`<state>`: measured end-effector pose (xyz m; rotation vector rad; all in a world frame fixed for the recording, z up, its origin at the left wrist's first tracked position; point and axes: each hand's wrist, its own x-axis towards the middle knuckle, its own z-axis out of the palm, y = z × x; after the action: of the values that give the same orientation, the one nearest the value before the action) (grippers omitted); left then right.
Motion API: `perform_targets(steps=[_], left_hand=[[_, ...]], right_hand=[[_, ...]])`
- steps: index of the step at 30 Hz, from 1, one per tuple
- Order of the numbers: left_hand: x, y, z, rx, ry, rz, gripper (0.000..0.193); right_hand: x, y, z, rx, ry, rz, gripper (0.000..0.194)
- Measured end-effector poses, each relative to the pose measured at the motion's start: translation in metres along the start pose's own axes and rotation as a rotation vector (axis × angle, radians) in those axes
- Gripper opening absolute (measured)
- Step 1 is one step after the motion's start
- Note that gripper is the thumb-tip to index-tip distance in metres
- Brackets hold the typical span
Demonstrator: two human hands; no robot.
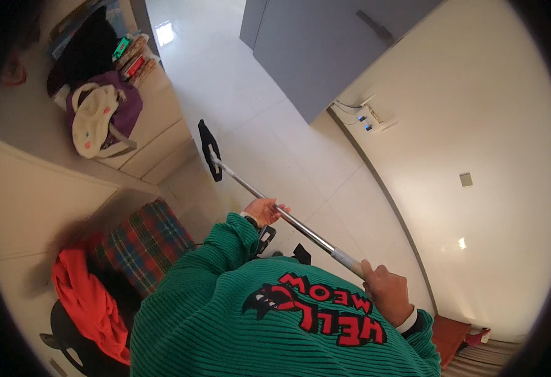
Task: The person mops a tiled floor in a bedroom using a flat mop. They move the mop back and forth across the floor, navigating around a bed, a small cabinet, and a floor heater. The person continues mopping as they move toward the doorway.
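Both my hands are on a flat mop with a silver metal pole [306, 231]. My left hand [263, 210] is around the middle of the pole, palm partly turned up. My right hand [388, 292] grips the grey handle sleeve [343, 259] at the upper end, close to my green ribbed sweater [200, 320]. The black mop head [210, 151] rests on the pale tiled floor [294, 146], beside the base of a light cabinet [162, 136]. A dark watch or band [251, 220] circles my left wrist, and a small black device [267, 238] sits just by it.
On the cabinet lie a purple bag [129, 101] and a white plush-like item [94, 120]. A chair at left carries a plaid cushion [143, 240] and a red garment [89, 301]. A grey cabinet [313, 52] stands ahead; a white router [368, 118] hangs on the right wall [445, 118].
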<state>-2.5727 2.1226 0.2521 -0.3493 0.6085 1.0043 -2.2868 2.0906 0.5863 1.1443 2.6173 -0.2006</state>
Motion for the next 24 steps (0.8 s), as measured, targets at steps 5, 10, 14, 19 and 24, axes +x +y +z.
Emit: perform_targets(steps=[5,10,14,19,24], left_hand=[[0.033,0.007,0.021,0.046,0.016,-0.016,0.023],[0.079,0.026,0.054,0.046,0.101,0.039,0.02],[0.107,0.062,0.104,0.123,0.225,0.061,0.018],[0.144,0.102,0.15,0.052,0.291,0.178,0.016],[0.172,0.144,0.145,-0.069,0.355,0.293,0.018]], right_hand=[[0.032,0.054,-0.022,0.044,0.009,-0.031,0.043],[0.093,0.137,-0.051,0.002,-0.096,-0.125,0.041],[0.155,0.207,-0.074,0.051,-0.067,-0.231,0.041],[0.234,0.254,-0.083,0.1,0.024,-0.336,0.042],[0.309,0.251,-0.094,0.079,0.027,-0.404,0.038]])
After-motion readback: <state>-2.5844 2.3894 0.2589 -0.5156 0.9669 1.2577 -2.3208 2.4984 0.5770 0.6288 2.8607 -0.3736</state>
